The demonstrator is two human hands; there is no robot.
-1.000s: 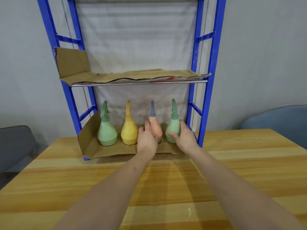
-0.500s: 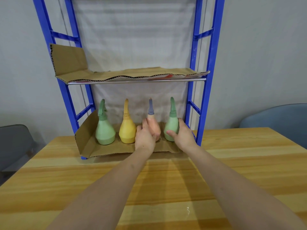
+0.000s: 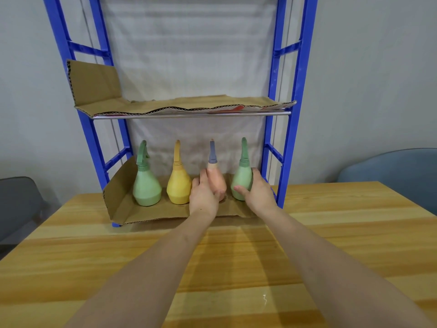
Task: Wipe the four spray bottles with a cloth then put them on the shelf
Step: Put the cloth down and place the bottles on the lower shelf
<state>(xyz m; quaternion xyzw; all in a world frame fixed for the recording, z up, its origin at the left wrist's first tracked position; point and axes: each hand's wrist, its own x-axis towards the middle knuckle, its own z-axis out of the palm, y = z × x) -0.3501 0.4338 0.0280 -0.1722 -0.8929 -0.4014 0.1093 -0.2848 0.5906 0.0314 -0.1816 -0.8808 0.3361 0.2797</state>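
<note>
On cardboard-lined lower shelf (image 3: 123, 200): four plastic spray bottles (image 3: 146, 185). Gripping peach bottle (image 3: 218, 181) with left hand (image 3: 203, 197), rightmost green bottle (image 3: 242, 178) with right hand (image 3: 259, 195).

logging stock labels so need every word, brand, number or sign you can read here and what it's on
No text can be read.
On the upper cardboard liner, a red print: seen edge-on and blurred, unreadable.
On the left green bottle, yellow bottle, peach bottle and right green bottle: no label on the sides that show; the left hand and right hand cover parts of the last two.
</note>
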